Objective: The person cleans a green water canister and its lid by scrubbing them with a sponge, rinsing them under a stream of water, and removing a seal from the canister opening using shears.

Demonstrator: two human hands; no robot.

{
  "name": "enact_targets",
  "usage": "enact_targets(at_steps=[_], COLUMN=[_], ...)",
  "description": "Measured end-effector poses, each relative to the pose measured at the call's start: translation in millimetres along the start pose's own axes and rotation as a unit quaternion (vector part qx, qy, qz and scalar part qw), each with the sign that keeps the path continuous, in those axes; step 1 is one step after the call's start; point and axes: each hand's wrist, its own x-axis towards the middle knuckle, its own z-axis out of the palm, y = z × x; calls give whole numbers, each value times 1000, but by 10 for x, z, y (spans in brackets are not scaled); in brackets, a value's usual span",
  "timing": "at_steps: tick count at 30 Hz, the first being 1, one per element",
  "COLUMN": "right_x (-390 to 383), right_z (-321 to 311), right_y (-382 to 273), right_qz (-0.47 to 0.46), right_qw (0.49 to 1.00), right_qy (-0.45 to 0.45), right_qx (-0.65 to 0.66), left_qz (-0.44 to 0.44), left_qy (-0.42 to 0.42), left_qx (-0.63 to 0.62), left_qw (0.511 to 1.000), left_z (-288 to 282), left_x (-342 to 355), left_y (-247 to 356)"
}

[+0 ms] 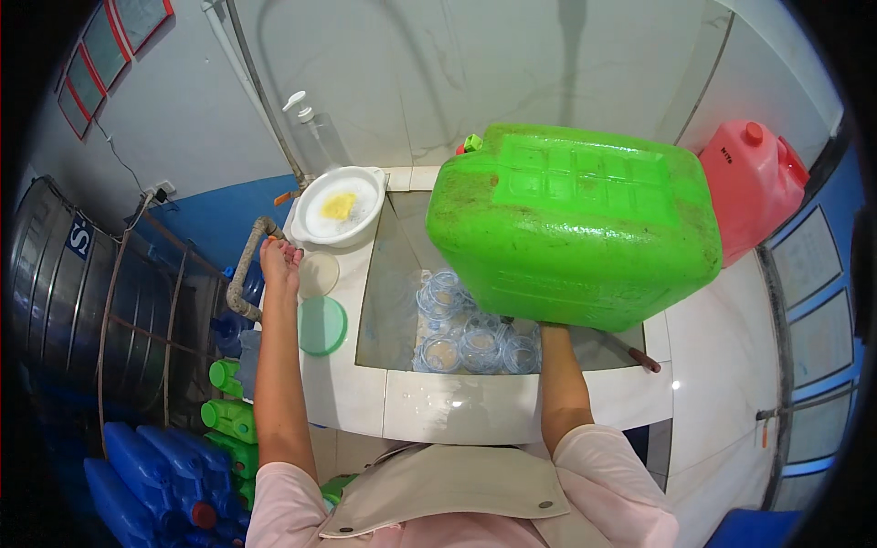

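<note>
My left hand [281, 258] has its fingers closed on a small orange tap handle [272, 240] on the elbowed pipe [245, 274] left of the basin. My right arm reaches under a large green jerrycan [575, 219] over the basin [390, 324]; my right hand [554, 331] is mostly hidden beneath it. Clear plastic rings or lids [480, 345] lie in the basin bottom. On the left counter are a white tub [315, 228] of suds with a yellow sponge [337, 205], a beige lid [319, 274] and a green lid [322, 325].
A pump bottle [318, 142] stands at the back left. A pink jerrycan [754, 196] sits right of the green one. A steel tank [64, 310], blue jugs [155, 475] and green jugs [228, 416] fill the left. A dark-tipped rod [639, 356] lies near the basin's front right corner.
</note>
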Motion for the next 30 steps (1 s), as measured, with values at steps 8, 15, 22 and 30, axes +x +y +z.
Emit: enact_targets(at_steps=[8,15,22,30], right_x=[14,36,30,13], right_z=[0,19,-4,69], right_y=[-9,4,1,20], right_qz=[-1,-5,-9,-4], right_qw=[1000,1000,1000,1000], right_qy=[-2,-4,-3,-12], right_qx=[2,3,8,9], left_qz=[3,5,11,222], left_qy=[8,4,9,77], left_qx=[8,21,25,436], left_qw=[1000,1000,1000,869], left_z=[11,18,25,-110], left_x=[-42,-34,-26,124], left_y=[12,16,4,-30])
